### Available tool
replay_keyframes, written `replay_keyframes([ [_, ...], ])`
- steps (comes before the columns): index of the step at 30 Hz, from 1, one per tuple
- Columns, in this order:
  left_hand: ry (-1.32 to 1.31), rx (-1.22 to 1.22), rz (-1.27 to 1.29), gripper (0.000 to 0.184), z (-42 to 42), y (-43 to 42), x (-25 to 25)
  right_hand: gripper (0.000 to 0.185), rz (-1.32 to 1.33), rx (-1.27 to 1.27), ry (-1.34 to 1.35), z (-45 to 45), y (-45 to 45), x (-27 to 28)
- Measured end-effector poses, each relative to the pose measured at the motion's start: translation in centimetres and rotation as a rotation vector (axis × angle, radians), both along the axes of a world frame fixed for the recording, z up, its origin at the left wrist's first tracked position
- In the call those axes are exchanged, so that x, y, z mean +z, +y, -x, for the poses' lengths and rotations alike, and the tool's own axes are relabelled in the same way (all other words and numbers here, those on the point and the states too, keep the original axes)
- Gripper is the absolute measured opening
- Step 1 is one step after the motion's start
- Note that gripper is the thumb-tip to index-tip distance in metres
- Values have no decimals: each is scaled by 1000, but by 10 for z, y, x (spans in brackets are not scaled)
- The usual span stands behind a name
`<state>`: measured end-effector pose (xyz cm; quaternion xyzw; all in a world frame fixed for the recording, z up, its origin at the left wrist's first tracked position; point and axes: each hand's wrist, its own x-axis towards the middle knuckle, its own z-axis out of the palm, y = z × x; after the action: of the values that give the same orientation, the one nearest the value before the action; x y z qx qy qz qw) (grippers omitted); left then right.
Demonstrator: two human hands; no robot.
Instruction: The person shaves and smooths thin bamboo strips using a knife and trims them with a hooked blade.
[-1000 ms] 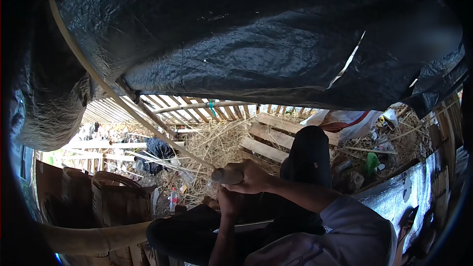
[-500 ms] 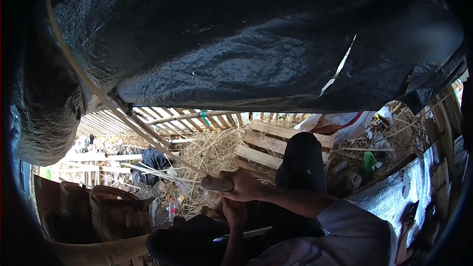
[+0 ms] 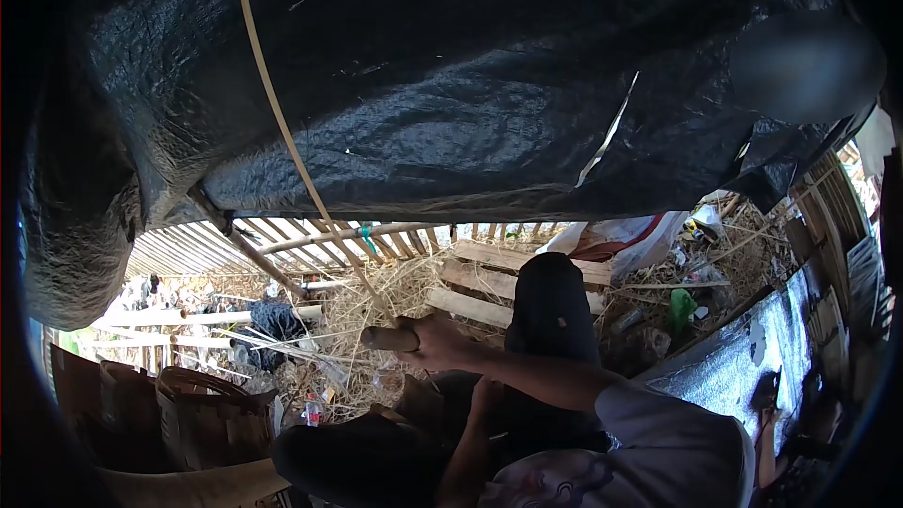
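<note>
My right hand is closed around a thick, rounded wooden handle, whose blunt end points left. Whatever the handle belongs to is hidden by the hand. A long, thin bamboo strip runs from the top edge down to this hand, bending slightly; its lower end is out of sight there. My left hand is lower and nearer my body, beside the dark-trousered leg. Its fingers look curled, but what they hold, if anything, is hidden. Between my knees is a brown surface that is too dim to name.
Black plastic sheeting hangs low in front. Beneath it are a bamboo slat fence, straw and wooden slats. A woven basket stands at left; a shiny sheet lies at right, with a green plastic piece nearby.
The bamboo strip has swung right and stands steeper. My left hand has moved right, away from beneath the right hand. The right hand and handle have shifted slightly left and up.
</note>
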<state>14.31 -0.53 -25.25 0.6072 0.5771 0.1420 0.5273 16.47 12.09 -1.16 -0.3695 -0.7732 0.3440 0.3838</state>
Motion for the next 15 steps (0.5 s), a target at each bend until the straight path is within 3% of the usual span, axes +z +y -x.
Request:
replay_keyframes([
  [7,-135,159,28,39,-13,-3,1,23,28,-148,-16,-6,1,-22],
  [9,-151,158,21,38,-17,-2,1,29,-74,-174,-76,-11,-3,-23],
  [12,-173,162,24,38,-23,-3,5,45,115,-299,-236,-15,-7,-16],
  [15,-181,182,25,37,-23,3,11,47,119,-327,-336,-7,-10,-13],
])
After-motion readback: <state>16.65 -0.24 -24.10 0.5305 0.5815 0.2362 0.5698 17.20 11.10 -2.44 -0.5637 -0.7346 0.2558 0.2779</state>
